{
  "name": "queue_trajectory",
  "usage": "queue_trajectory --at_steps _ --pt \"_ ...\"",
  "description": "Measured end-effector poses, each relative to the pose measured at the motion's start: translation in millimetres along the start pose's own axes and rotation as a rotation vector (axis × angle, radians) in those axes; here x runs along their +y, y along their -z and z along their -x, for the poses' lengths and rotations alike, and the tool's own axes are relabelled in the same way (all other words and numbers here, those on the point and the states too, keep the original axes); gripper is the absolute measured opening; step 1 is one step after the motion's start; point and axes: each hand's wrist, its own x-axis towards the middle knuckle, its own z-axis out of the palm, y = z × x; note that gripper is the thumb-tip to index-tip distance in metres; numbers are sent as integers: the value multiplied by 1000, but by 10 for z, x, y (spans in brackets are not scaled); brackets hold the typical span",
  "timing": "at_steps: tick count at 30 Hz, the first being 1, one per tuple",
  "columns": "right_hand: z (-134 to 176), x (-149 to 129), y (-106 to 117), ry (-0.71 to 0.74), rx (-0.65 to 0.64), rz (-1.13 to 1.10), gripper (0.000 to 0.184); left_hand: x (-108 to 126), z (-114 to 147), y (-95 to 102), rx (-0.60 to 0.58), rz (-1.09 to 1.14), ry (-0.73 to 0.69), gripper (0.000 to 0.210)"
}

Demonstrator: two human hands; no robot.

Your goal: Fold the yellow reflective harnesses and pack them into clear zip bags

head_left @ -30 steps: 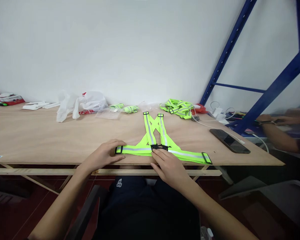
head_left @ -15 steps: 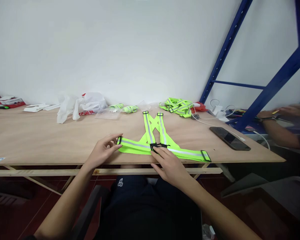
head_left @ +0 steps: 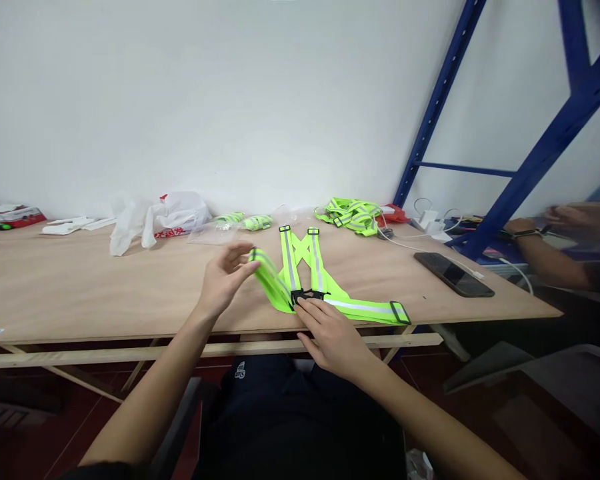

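A neon-yellow reflective vest (head_left: 318, 267) made of straps with grey stripes lies on the table near its front edge. Its two shoulder straps cross toward the back, each with a black slider. My left hand (head_left: 225, 277) pinches the end of the left waist strap (head_left: 270, 277) and holds it raised off the wood, bent upward. At the middle of the vest, my right hand (head_left: 333, 333) lies with fingers stretched over the black buckle (head_left: 305, 295), partly covering it. The right waist strap (head_left: 367, 309) rests flat, ending in a black slider.
Behind the vest lie a heap of similar straps (head_left: 353, 215), rolled yellow bundles (head_left: 257, 223) and white plastic bags (head_left: 183, 212). A phone (head_left: 453, 274) and white cables sit to the right, near a blue metal frame (head_left: 530, 173). Another person's arm (head_left: 545, 250) shows beyond it.
My left hand has lifted the left strap end up and to the right, folding the strap off the table. My right hand stays on the buckle. The view has shifted slightly.
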Motion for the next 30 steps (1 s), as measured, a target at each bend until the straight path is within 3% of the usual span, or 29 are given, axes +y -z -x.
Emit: queue_trajectory --at_steps 4,7,10,15,17,20,24,27,30 --pt "-4 -15 25 -21 -24 38 46 184 -96 -651 -236 27 -43 36" --pt "-1 -25 26 -15 -53 49 43 76 -18 -1089 -366 33 40 37" --pt "30 -9 29 -17 -68 1 30 -118 75 -1353 -490 -71 119 34" --pt "133 177 240 0 -13 -327 30 -233 121 -1401 -635 -187 206 34" --pt "217 341 416 -25 58 -409 25 -217 135 -1375 -681 -204 146 32" --pt "414 662 698 -168 155 -252 22 -188 215 -1366 -687 -356 -78 30" --pt "722 1048 935 -429 8 11 49 -140 440 -1426 -653 -783 -343 31" --pt "842 1173 980 -500 -183 -97 37 -83 616 -1468 -638 -1016 -383 37" --pt "818 1173 993 -555 -237 -222 26 -22 736 -1444 -633 -1083 -372 45"
